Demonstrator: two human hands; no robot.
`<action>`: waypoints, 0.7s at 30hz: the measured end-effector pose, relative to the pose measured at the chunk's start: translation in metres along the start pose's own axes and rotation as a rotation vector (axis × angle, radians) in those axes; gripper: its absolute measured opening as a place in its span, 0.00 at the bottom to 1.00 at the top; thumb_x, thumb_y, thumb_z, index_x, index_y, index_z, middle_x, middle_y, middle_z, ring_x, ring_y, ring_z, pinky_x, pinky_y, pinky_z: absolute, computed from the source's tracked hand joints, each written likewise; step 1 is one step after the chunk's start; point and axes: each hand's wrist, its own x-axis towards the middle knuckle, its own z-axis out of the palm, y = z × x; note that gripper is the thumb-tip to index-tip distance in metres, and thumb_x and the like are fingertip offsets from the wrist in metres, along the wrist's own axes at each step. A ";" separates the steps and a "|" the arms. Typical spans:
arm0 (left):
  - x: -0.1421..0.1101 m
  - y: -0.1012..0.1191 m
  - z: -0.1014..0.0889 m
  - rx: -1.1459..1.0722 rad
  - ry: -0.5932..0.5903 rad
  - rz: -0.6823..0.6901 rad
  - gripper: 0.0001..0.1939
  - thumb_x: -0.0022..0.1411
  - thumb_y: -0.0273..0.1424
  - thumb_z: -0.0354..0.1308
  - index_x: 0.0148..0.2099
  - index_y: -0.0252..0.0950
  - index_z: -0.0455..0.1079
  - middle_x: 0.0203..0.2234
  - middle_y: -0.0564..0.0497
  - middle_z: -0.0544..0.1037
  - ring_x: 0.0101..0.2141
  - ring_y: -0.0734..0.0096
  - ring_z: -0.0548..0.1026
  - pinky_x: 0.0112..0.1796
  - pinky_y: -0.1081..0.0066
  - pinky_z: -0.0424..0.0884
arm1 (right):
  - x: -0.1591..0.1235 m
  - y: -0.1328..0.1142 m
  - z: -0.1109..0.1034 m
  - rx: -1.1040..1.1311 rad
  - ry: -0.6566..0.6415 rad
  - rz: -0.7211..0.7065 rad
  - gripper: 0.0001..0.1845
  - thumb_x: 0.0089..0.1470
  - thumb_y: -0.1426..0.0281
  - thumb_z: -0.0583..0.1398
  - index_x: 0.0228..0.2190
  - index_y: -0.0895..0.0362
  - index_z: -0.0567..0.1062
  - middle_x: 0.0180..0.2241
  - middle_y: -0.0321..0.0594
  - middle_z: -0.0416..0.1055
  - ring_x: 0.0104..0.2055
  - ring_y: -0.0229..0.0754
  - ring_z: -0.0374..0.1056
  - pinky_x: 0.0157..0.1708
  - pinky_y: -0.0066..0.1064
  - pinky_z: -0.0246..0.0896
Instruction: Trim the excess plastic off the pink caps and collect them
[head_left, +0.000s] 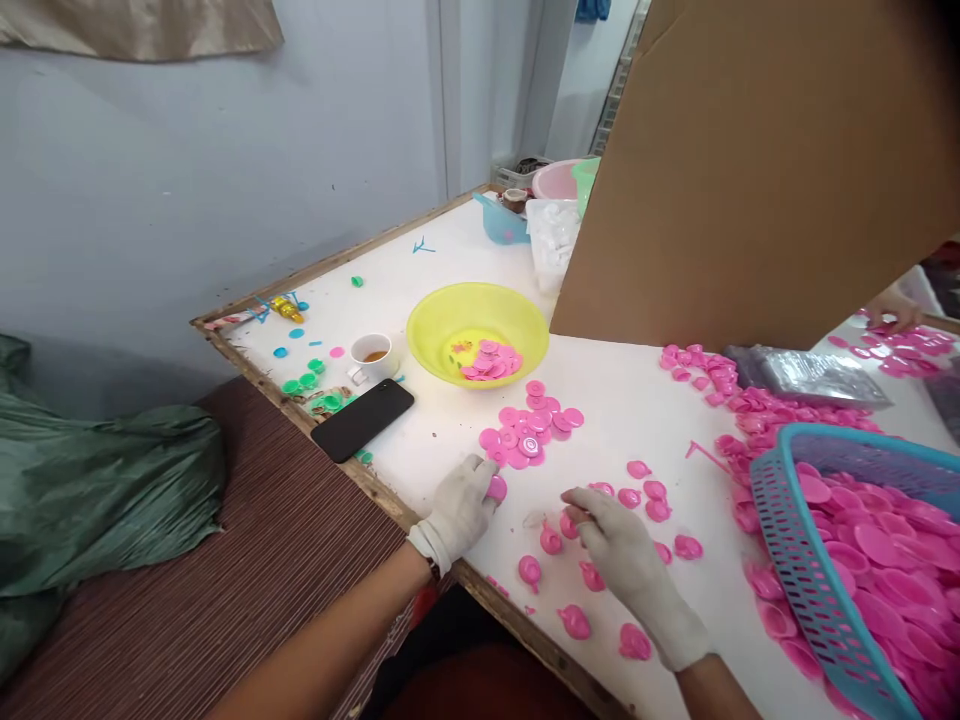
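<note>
My left hand, in a white glove, pinches a round pink plastic disc between thumb and fingers. Just beyond it lies a loose pile of similar pink discs, one with a white spiral mark. My right hand, also gloved, hovers over scattered pink cup-shaped pieces with small stems. Its fingers stretch toward the left, apart, with one pink piece close beneath the fingertips. Whether they touch it is hard to see. Past the pile, a yellow bowl holds more pink discs.
A blue basket full of pink pieces stands at right, with pink pieces heaped around it. A large cardboard sheet rises behind. At left are a phone, a cup and green bits. Another person's hand shows far right.
</note>
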 end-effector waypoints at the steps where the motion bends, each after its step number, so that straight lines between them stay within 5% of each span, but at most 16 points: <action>1: -0.001 0.001 0.002 -0.057 0.018 0.005 0.11 0.55 0.23 0.50 0.41 0.36 0.65 0.37 0.48 0.69 0.37 0.68 0.68 0.40 0.68 0.65 | 0.004 -0.008 0.012 0.022 -0.011 -0.024 0.15 0.54 0.69 0.49 0.38 0.55 0.72 0.36 0.41 0.73 0.38 0.42 0.68 0.38 0.35 0.64; 5: -0.009 0.008 0.009 -0.427 0.074 0.018 0.06 0.55 0.22 0.49 0.32 0.35 0.65 0.28 0.53 0.70 0.31 0.74 0.68 0.35 0.73 0.66 | 0.013 -0.030 0.035 0.106 -0.009 -0.079 0.14 0.51 0.73 0.50 0.38 0.56 0.72 0.37 0.42 0.71 0.38 0.42 0.67 0.38 0.34 0.63; 9: -0.015 0.026 0.013 -0.614 0.044 -0.021 0.04 0.57 0.26 0.49 0.34 0.35 0.65 0.25 0.54 0.70 0.28 0.75 0.67 0.31 0.75 0.65 | 0.012 -0.027 0.020 0.217 -0.086 0.074 0.09 0.51 0.71 0.49 0.27 0.55 0.69 0.22 0.35 0.67 0.24 0.37 0.64 0.24 0.29 0.61; 13: -0.012 0.045 0.021 -0.381 -0.006 0.080 0.08 0.55 0.30 0.53 0.39 0.36 0.67 0.31 0.51 0.71 0.31 0.72 0.68 0.34 0.72 0.65 | -0.001 -0.002 -0.005 0.438 0.022 0.345 0.09 0.51 0.65 0.52 0.31 0.56 0.68 0.18 0.31 0.62 0.18 0.34 0.59 0.17 0.25 0.56; 16: -0.007 0.050 0.025 -0.141 -0.140 0.136 0.07 0.56 0.33 0.52 0.36 0.38 0.68 0.32 0.50 0.72 0.31 0.70 0.70 0.34 0.71 0.64 | -0.010 0.007 -0.012 0.520 0.053 0.381 0.09 0.49 0.63 0.55 0.27 0.56 0.65 0.17 0.29 0.59 0.17 0.32 0.57 0.14 0.22 0.52; 21: -0.002 0.024 0.014 -0.104 -0.081 0.004 0.10 0.59 0.32 0.47 0.31 0.38 0.68 0.26 0.51 0.73 0.29 0.70 0.70 0.34 0.72 0.63 | -0.005 -0.012 0.004 0.546 -0.067 0.424 0.07 0.49 0.64 0.53 0.27 0.55 0.64 0.15 0.28 0.59 0.15 0.32 0.56 0.12 0.22 0.50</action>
